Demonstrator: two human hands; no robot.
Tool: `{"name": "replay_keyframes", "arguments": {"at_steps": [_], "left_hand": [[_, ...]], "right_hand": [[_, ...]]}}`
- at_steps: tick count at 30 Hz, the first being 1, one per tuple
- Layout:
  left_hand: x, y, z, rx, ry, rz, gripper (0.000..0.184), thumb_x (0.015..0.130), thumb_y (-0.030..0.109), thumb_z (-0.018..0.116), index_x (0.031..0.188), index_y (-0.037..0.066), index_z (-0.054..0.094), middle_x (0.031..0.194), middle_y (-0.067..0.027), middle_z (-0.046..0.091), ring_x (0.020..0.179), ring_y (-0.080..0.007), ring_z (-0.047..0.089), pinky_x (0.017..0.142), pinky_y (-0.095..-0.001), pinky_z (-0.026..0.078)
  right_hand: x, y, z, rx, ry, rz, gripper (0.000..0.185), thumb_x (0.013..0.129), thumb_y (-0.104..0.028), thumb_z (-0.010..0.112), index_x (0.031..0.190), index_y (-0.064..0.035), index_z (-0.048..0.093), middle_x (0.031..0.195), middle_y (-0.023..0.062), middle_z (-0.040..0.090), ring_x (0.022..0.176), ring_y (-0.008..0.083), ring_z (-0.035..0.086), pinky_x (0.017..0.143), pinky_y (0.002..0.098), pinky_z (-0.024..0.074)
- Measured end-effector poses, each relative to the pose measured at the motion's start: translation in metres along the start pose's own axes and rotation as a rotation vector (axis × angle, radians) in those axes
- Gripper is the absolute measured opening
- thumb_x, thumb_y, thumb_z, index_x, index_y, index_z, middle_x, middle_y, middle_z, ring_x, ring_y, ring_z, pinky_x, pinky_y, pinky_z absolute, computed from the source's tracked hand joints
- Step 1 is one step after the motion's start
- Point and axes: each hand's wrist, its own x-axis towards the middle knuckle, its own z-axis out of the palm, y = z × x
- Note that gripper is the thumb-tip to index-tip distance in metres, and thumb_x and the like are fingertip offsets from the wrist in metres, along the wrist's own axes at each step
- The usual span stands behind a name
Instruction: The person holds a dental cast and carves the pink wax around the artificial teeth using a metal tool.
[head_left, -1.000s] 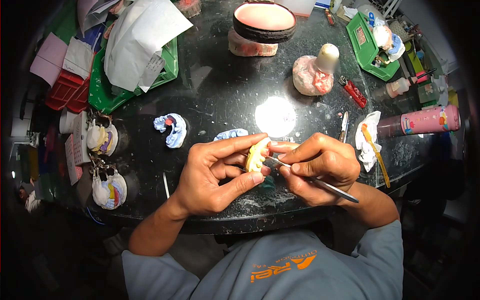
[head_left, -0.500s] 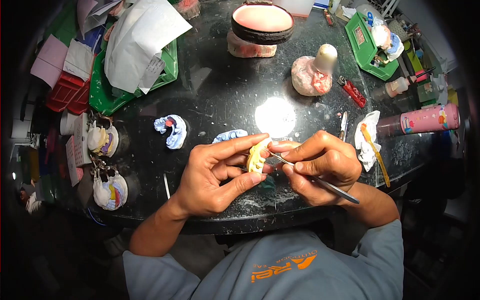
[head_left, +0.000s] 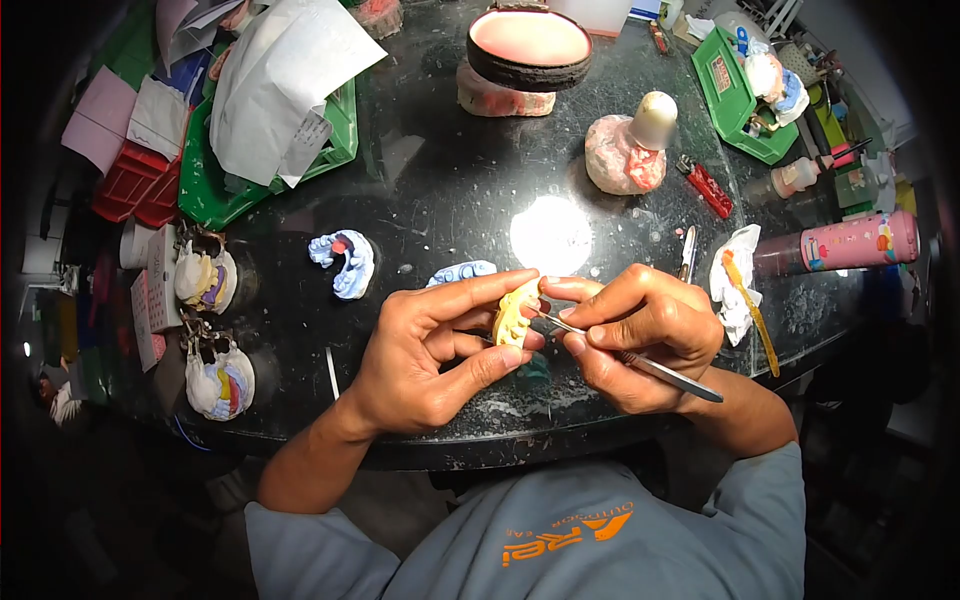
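A small yellow dental model [head_left: 513, 318] is pinched between the thumb and fingers of my left hand [head_left: 430, 350], over the dark table's near part. My right hand [head_left: 645, 340] grips a thin metal tool [head_left: 665, 376] like a pen. The tool's narrow tip meets the right side of the yellow model, where a pinkish part shows. My right index finger reaches out to the model's upper end. Behind my left fingers lies a pale blue dental model [head_left: 461, 272], partly hidden. A second blue model [head_left: 342, 264], curved and with a red spot, rests farther left.
Two mounted models [head_left: 219, 380] stand at the left, below a green tray [head_left: 345, 130] of papers. A round pink-filled dish [head_left: 529, 45] is at the back. Rightward are a lump with a rounded post [head_left: 622, 155], a red lighter [head_left: 706, 188], a knife [head_left: 688, 252], tissue [head_left: 733, 300] and a pink bottle [head_left: 860, 240].
The metal tool's tip and handle have shifted slightly against the yellow model. Both hands keep nearly the same place and grip.
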Motion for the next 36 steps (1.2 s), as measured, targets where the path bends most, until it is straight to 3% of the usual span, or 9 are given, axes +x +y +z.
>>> {"name": "replay_keyframes", "arguments": {"at_steps": [20, 36], "left_hand": [[0.0021, 0.0016, 0.0028, 0.009, 0.011, 0.04, 0.052, 0.097, -0.012, 0.064, 0.149, -0.009, 0.054, 0.135, -0.0201, 0.066, 0.119, -0.0236, 0.071, 0.1, -0.0288, 0.061], [0.0022, 0.0055, 0.0012, 0.014, 0.033, -0.014, 0.054, 0.095, -0.009, 0.071, 0.146, -0.011, 0.054, 0.126, -0.0196, 0.07, 0.108, -0.0166, 0.072, 0.087, -0.0236, 0.063]], "right_hand": [[-0.001, 0.0008, -0.0007, 0.017, 0.019, -0.014, 0.019, 0.08, 0.016, 0.078, 0.084, 0.0039, 0.063, 0.09, 0.0191, 0.072, 0.095, 0.0358, 0.08, 0.091, 0.0442, 0.0674], [-0.0021, 0.0018, 0.0017, -0.059, 0.004, -0.01, 0.02, 0.081, 0.014, 0.079, 0.088, 0.0027, 0.065, 0.093, 0.0188, 0.072, 0.094, 0.0344, 0.08, 0.086, 0.0404, 0.0682]]}}
